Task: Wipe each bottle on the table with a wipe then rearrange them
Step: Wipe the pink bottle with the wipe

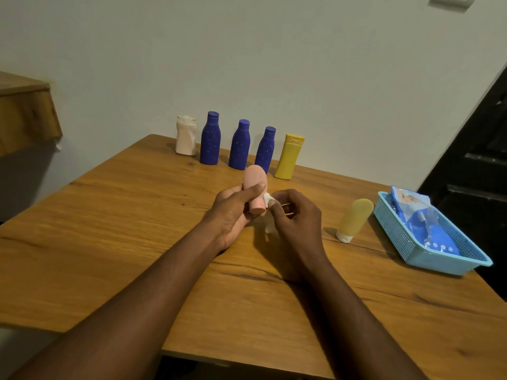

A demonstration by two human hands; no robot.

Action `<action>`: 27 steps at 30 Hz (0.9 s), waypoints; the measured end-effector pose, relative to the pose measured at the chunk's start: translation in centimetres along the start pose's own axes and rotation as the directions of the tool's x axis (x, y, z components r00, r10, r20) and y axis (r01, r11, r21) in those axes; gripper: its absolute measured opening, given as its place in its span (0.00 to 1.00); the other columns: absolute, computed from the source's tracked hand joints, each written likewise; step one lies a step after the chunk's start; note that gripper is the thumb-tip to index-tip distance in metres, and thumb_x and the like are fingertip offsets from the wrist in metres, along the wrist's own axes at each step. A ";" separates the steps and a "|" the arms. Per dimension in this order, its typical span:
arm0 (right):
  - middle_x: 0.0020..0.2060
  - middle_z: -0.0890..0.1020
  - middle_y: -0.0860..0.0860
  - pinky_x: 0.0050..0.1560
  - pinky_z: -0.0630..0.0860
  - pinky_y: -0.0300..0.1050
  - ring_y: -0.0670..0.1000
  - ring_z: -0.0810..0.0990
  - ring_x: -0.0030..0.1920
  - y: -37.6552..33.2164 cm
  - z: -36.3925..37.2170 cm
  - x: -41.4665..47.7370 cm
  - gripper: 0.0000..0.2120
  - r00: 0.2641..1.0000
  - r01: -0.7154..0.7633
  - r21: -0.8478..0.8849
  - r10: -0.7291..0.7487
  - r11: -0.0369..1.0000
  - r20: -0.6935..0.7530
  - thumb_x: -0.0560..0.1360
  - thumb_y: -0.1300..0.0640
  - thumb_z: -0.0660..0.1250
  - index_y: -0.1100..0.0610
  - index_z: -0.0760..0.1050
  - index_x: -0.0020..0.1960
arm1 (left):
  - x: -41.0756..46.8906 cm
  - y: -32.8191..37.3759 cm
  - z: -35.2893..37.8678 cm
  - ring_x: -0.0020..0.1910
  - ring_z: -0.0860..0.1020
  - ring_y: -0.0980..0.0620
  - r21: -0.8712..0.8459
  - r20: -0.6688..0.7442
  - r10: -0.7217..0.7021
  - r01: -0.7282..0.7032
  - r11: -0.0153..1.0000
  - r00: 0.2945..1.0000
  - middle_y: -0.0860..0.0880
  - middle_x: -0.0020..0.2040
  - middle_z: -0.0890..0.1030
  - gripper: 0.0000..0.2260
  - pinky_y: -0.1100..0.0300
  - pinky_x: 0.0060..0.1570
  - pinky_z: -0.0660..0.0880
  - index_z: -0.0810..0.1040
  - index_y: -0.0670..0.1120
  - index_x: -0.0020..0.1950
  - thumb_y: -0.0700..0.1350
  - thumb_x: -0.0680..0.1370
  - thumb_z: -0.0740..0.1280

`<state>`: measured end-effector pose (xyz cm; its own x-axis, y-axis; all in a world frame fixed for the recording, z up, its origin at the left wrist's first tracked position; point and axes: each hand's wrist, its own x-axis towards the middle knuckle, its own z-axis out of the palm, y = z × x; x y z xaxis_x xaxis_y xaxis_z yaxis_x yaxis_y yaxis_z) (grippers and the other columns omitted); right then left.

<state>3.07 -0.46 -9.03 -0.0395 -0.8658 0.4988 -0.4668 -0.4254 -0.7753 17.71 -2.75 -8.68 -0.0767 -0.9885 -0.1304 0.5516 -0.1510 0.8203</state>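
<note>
Pale wall (274, 64) backs a wooden table (109, 215) that fills most of the view. Above the middle of the table, the left hand (233, 212) grips a pink bottle (254, 178), fingers curled behind it and the thumb laid across its front. The bottle is off the table, its long axis close to upright and leaning a little. Its rounded end points up and away towards the wall, and its flat end points down towards the person.

The right hand (296, 215) is curled, pinching a white wipe (267, 199) between thumb and fingertips. The wipe touches the lower right side of the pink bottle, and a loose end hangs below the hand.

Along the back edge, near the wall, five bottles stand upright in a row. From left to right they are a dented white bottle (186, 137), a tall blue bottle (210, 139), a second blue bottle (240, 146), a third blue bottle (266, 149) and a yellow bottle (289, 157). To the right of the hands, a soft yellow tube (355, 215) stands on its white cap, leaning right. Just beside it sits a blue basket (444, 266) holding a blue packet of wipes (422, 220).
</note>
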 end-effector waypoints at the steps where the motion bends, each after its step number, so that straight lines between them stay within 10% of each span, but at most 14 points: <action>1: 0.49 0.83 0.44 0.45 0.78 0.40 0.43 0.80 0.48 0.0 0.0 0.0 0.07 1.000 0.014 -0.007 -0.014 1.000 0.009 0.79 0.57 0.69 0.51 0.83 0.55 | 0.0 0.0 0.0 0.59 0.84 0.44 0.008 -0.012 0.010 -0.010 1.000 1.000 0.39 0.61 0.84 0.19 0.51 0.53 0.84 0.77 0.40 0.68 0.42 0.78 0.75; 9: 0.48 0.78 0.45 0.44 0.71 0.29 0.41 0.76 0.50 -0.1 0.6 -0.3 0.08 0.974 0.174 -0.094 -0.156 0.980 0.166 0.76 0.57 0.73 0.49 0.84 0.54 | 0.1 -0.3 -0.1 0.48 0.88 0.45 0.040 -0.119 0.075 -0.070 0.997 0.990 0.38 0.60 0.84 0.28 0.52 0.44 0.85 0.73 0.41 0.72 0.40 0.74 0.79; 19: 0.48 0.80 0.41 0.47 0.73 0.36 0.39 0.76 0.50 0.5 0.1 0.1 0.05 0.999 -0.030 -0.068 0.030 0.997 0.010 0.80 0.54 0.67 0.48 0.81 0.53 | 0.0 0.0 0.0 0.59 0.84 0.42 0.006 -0.022 0.025 -0.025 1.000 0.999 0.40 0.63 0.82 0.22 0.46 0.52 0.85 0.73 0.44 0.71 0.38 0.78 0.74; 27: 0.49 0.79 0.45 0.48 0.76 0.39 0.42 0.77 0.51 0.1 0.8 -0.1 0.06 0.983 0.138 -0.110 -0.122 0.984 0.136 0.78 0.55 0.72 0.49 0.83 0.54 | 0.0 0.0 -0.3 0.53 0.88 0.46 0.032 -0.057 0.076 -0.074 0.997 0.996 0.40 0.60 0.84 0.20 0.47 0.53 0.85 0.74 0.52 0.60 0.40 0.74 0.79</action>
<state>3.68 -0.63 -9.49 0.1385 -0.8349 0.5327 -0.5617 -0.5092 -0.6521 17.96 -2.78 -8.80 0.0126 -0.9950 -0.0993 0.5293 -0.0776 0.8449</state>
